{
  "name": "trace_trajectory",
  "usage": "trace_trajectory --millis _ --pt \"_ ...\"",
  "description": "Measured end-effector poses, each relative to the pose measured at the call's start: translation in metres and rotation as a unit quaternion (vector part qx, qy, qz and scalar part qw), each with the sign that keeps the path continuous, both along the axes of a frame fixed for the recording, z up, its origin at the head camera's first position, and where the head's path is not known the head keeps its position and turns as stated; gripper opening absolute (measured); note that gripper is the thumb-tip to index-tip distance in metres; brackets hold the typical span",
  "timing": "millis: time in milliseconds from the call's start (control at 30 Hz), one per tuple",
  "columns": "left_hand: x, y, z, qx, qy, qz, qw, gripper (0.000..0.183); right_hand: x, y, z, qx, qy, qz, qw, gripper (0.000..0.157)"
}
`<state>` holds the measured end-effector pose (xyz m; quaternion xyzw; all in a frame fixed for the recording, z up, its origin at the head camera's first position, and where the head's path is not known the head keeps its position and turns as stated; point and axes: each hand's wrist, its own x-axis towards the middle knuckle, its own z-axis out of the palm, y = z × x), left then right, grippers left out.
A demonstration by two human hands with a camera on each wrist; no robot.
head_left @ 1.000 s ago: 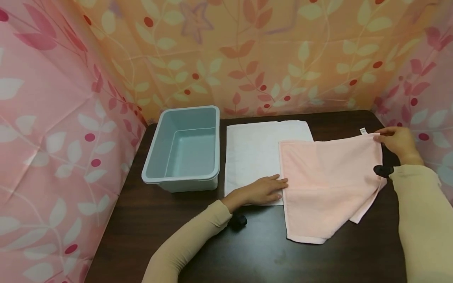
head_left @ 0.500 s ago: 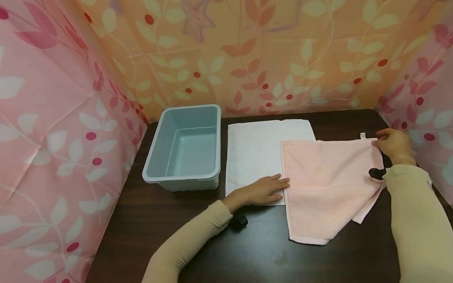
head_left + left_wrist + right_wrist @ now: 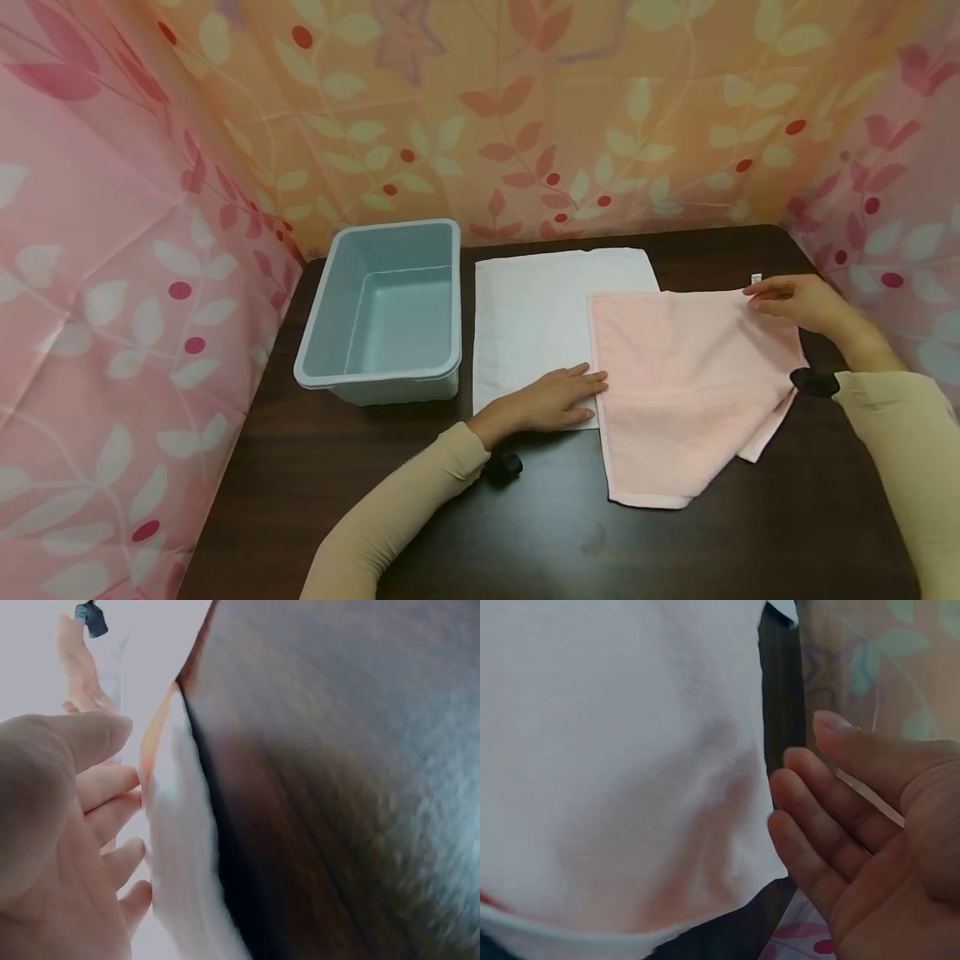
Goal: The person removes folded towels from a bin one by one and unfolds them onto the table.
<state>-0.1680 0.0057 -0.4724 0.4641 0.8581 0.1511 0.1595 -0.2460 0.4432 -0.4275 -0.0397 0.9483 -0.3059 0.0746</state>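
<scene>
A pink towel lies spread over the right part of a white cloth, its lower right corner turned under at a slant. My left hand rests on the white cloth, fingertips at the pink towel's left edge; in the left wrist view its fingers are loosely extended beside a pale cloth edge. At the towel's upper right edge, near a small white tag, is my right hand. The right wrist view shows its fingertips against the cloth edge, thumb apart, pinching nothing.
A light blue-grey plastic tub stands left of the cloths on the dark wooden table. Floral curtains hang behind the table and at both sides.
My right hand has loosened its pinch on the towel's upper right corner and shifted left along the top edge. The left hand keeps its place. The head view has shifted slightly.
</scene>
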Motion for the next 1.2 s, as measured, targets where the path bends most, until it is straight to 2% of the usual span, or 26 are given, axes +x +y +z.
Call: trace_trajectory --millis 67,200,267,367,467,567,833,1000,1200 --pt "0.001 0.000 0.001 0.006 0.013 0.001 0.9999 0.054 0.007 -0.004 -0.004 0.006 -0.011 0.017 1.000 0.047" --pt "0.007 0.004 0.005 0.045 0.036 -0.007 0.9983 0.052 0.018 -0.006 -0.017 0.068 -0.001 0.037 0.997 0.049" --pt "0.013 0.007 0.010 0.067 0.036 -0.024 0.9968 0.048 0.021 -0.005 -0.024 0.088 0.005 0.054 0.995 0.051" --pt "0.025 0.014 0.017 0.081 0.020 -0.067 0.9943 0.043 0.023 -0.004 -0.032 0.097 0.012 0.064 0.993 0.053" --pt "0.037 0.020 0.019 0.069 -0.002 -0.109 0.9916 0.040 0.025 -0.004 -0.036 0.087 0.017 0.068 0.994 0.053" --pt "0.045 0.023 0.016 0.051 -0.018 -0.130 0.9900 0.041 0.025 -0.004 -0.038 0.082 0.019 0.066 0.994 0.054" --pt "0.054 0.022 0.004 0.002 -0.005 -0.150 0.9886 0.053 0.027 -0.003 -0.039 0.068 -0.020 0.052 0.996 0.059" --pt "0.056 0.023 0.003 -0.004 0.006 -0.151 0.9886 0.054 0.027 -0.003 -0.037 0.071 -0.027 0.051 0.996 0.060" --pt "0.056 0.022 0.004 0.007 0.013 -0.170 0.9854 0.023 0.025 -0.003 -0.038 0.081 -0.026 0.053 0.995 0.061"
